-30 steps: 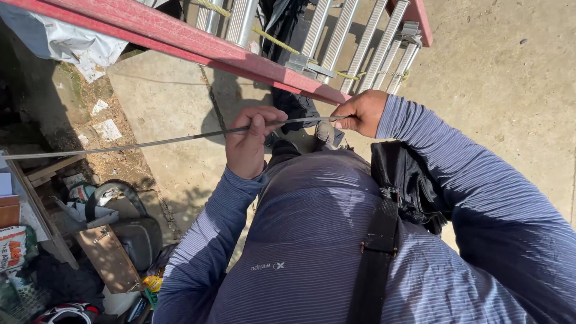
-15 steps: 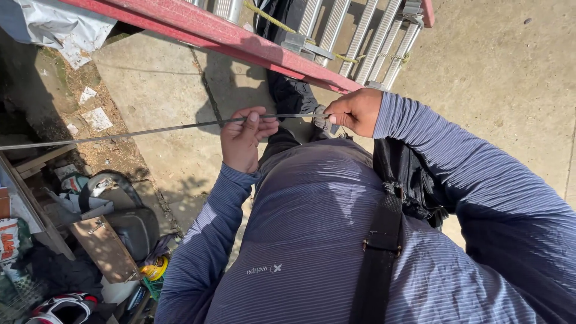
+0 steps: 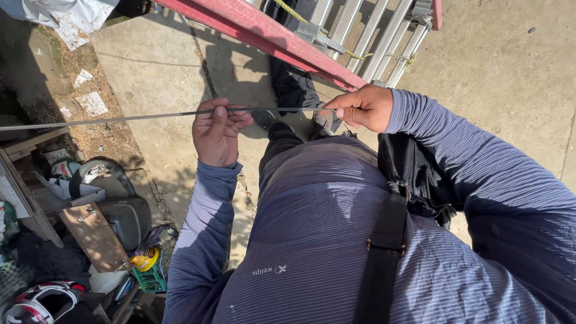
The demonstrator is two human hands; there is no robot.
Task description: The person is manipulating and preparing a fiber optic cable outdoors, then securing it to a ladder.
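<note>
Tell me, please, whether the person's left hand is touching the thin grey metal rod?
Touching: the head view shows the left hand with its fingers curled around the thin grey metal rod, thumb pressed on it.

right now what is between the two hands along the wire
In the head view, only a bare stretch of the thin wire runs between the left hand and the right hand; nothing hangs on it.

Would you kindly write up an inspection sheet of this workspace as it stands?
Surface: concrete ground, cracked, sunlit.
Job's things: thin grey cable held level, running off left.
Clutter: helmet, yellow reel, wooden board, dark bag at lower left.
Hands: left hand closed on the cable; right hand pinching its end.
Cables: yellow rope on the ladder.
Surroundings: red ladder rail, metal ladder rungs, shoulder strap.
</note>
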